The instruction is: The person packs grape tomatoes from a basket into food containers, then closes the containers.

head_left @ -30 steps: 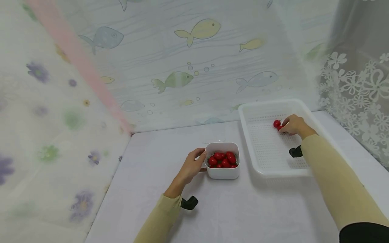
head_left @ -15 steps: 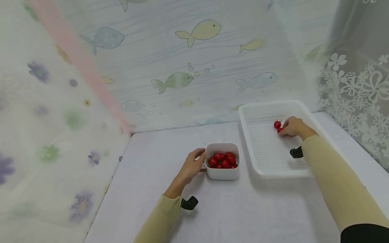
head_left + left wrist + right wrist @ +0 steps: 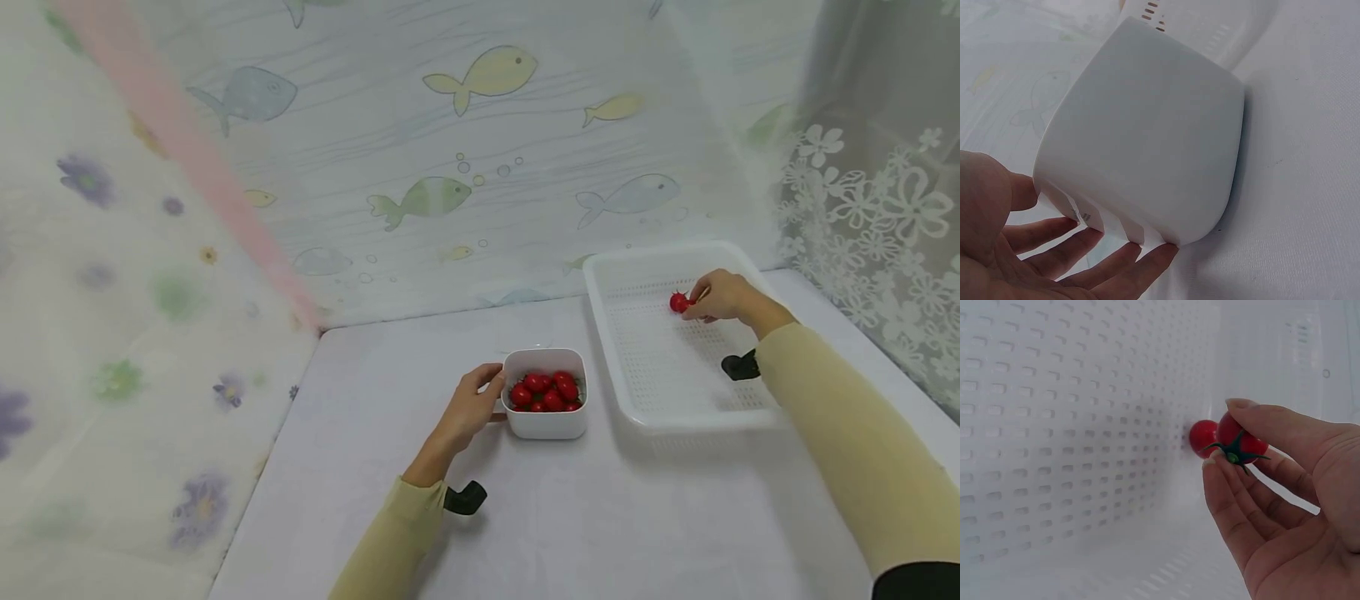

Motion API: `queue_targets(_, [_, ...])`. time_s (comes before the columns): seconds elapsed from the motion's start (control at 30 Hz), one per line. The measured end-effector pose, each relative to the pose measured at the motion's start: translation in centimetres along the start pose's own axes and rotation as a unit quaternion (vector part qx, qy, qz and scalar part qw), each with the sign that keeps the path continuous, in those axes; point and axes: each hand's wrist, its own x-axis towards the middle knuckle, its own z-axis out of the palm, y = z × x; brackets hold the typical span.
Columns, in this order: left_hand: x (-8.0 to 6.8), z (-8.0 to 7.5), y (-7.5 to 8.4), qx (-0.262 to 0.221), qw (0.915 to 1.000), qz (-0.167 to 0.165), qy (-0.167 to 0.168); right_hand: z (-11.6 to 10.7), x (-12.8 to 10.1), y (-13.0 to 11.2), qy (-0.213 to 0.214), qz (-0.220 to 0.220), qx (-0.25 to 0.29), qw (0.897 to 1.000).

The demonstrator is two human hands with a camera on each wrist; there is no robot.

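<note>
Between thumb and fingertips, my right hand (image 3: 724, 296) pinches a cherry tomato (image 3: 1240, 434) with a green star-shaped calyx, inside the white perforated basket (image 3: 678, 423). Another cherry tomato (image 3: 1202, 435) is right behind it in the right wrist view, by the basket's wall; whether the two touch, I cannot tell. At the left side of a small white square box (image 3: 547, 426), my left hand (image 3: 467, 414) touches the wall with extended fingertips, its thumb near the rim. Several red cherry tomatoes (image 3: 552, 400) fill the lower part of the box.
The white table (image 3: 390, 367) carries the box near its middle and the basket to the right. A fish-patterned sheet (image 3: 337, 167) hangs behind, a flowered one (image 3: 135, 317) on the left, and a lace curtain (image 3: 885, 217) at the far right.
My right hand has drawn the pinched tomato slightly up inside the basket, near the other tomato. My left hand stays against the box.
</note>
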Motion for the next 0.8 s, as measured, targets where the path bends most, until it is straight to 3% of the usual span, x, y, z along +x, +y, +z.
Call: queue_targets(0.8, [-0.1, 0.0, 0.1, -0.002, 1.0, -0.001, -0.003, -0.2, -2.3, -4.6, -0.006, -0.079, -0.031, 0.996])
